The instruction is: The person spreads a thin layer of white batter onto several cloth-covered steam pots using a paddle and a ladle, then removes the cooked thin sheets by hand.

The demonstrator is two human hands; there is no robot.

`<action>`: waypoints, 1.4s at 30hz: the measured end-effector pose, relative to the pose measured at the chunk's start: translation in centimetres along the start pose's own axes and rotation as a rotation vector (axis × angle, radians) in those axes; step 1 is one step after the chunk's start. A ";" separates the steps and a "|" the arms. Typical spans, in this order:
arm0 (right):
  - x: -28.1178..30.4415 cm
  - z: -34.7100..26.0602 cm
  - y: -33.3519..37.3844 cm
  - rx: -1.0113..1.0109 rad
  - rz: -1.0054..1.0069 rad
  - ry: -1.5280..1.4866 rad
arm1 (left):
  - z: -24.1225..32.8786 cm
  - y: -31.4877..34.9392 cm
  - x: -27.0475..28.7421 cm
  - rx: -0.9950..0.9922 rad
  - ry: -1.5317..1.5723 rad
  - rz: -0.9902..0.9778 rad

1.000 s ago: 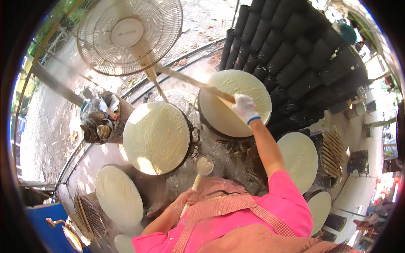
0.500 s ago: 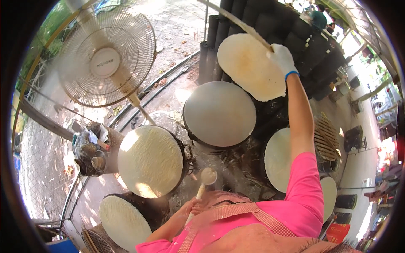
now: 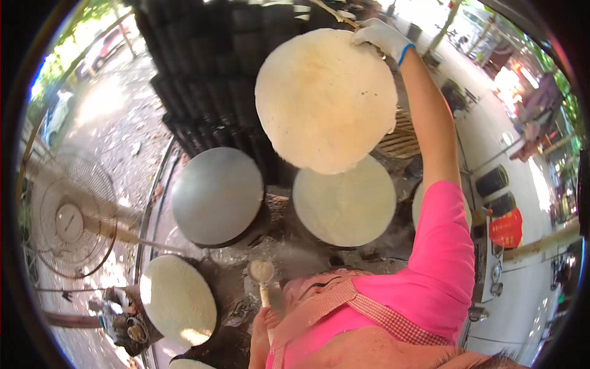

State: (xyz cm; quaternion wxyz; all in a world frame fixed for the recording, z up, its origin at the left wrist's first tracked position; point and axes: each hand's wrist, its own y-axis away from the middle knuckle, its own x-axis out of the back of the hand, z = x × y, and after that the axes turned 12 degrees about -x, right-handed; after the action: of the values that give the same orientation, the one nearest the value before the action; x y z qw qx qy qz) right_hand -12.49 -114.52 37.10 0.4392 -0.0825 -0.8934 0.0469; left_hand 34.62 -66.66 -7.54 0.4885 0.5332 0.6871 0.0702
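My right hand (image 3: 382,38), in a white glove with a blue cuff, is raised far ahead and closed on the upper edge of a large round flatbread (image 3: 326,101). A wooden stick (image 3: 335,12) meets the glove; whether the fingers grip it too is hidden. The flatbread hangs tilted, its lower edge overlapping in view a griddle coated with pale batter (image 3: 344,206). To the left of that lies a bare grey griddle (image 3: 218,197). Low in front of my body, my left hand (image 3: 265,321) is wrapped round the handle of a ladle (image 3: 261,270) holding whitish batter.
Another batter-coated griddle (image 3: 178,301) stands at the lower left, beside a bin of rubbish (image 3: 126,323). A standing fan (image 3: 70,221) is at the far left. Black cylinders (image 3: 209,74) are stacked behind the griddles. A slatted rack (image 3: 399,135) shows behind the flatbread.
The view has turned right, so fan and griddles sit further left. My right hand has carried the flatbread from near the black stack toward the right-hand griddle. My left hand keeps the ladle low.
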 end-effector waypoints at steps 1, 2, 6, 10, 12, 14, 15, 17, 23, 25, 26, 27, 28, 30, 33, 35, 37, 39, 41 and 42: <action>2.7 2.6 0.7 -0.019 0.029 0.067 | -1.8 -0.7 -1.2 -0.105 0.028 0.048; 5.9 5.3 1.3 -0.036 -0.020 0.066 | -2.7 -2.3 -1.6 -0.087 0.012 0.052; 14.5 14.7 2.9 -0.085 -0.054 0.093 | -6.7 -6.6 -2.4 -0.075 0.100 -0.062; 18.3 18.6 4.9 -0.254 -0.099 0.318 | -12.1 -8.2 -6.0 -0.097 0.162 -0.130; 17.8 19.1 5.3 -0.255 -0.074 0.316 | -12.7 -9.0 -5.9 -0.108 0.119 -0.154; 16.9 20.9 4.7 -0.205 -0.069 0.379 | -11.8 -9.3 -5.0 -0.112 0.062 -0.167; 16.0 22.1 3.5 -0.166 -0.048 0.426 | -11.1 -9.3 -4.0 -0.104 0.060 -0.214; 14.1 22.6 1.8 -0.204 0.009 0.429 | -11.3 -9.8 -4.6 -0.094 0.059 -0.272; 18.1 29.1 -0.7 -0.372 0.221 -0.243 | -14.7 -8.7 -8.9 -0.171 0.095 -0.192; 18.8 33.5 -0.9 -0.446 0.334 -0.341 | -15.2 -8.7 -9.2 -0.151 0.106 -0.177; 18.3 36.1 -1.2 -0.517 0.444 -0.439 | -15.7 -8.8 -9.2 -0.155 0.110 -0.174; 17.0 38.6 -1.1 -0.563 0.507 -0.539 | -16.1 -8.9 -9.2 -0.167 0.119 -0.199; 14.8 41.2 -0.6 -0.608 0.564 -0.645 | -16.6 -8.8 -9.1 -0.187 0.129 -0.224; 9.9 46.0 1.6 -0.515 0.512 -0.788 | -17.4 -8.9 -8.7 -0.213 0.136 -0.240; 2.2 57.6 3.9 -0.638 0.668 -0.932 | -16.2 -9.7 -6.5 -0.286 0.058 -0.198; -3.3 61.5 6.2 -0.716 0.773 -0.893 | -15.3 -9.8 -4.6 -0.421 -0.237 -0.159; -7.0 62.4 8.3 -1.045 0.759 -0.571 | -17.1 -9.6 -4.8 -0.436 -0.311 -0.189; -8.6 62.3 9.5 -1.215 0.711 -0.320 | -18.6 -9.3 -5.3 -0.326 0.059 -0.201; -8.3 60.3 11.0 -1.312 0.723 -0.206 | -18.8 -9.0 -4.1 -0.442 -0.010 -0.124; -8.3 59.0 11.7 -1.279 0.781 -0.132 | -19.0 -8.7 -3.3 -0.544 -0.080 -0.049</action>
State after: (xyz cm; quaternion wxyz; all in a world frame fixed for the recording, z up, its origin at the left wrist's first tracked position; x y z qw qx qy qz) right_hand -53.00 -105.25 -7.17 0.2026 -0.6294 -0.6766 -0.3241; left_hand 14.49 -64.95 -1.19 0.6419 0.3680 0.6360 0.2193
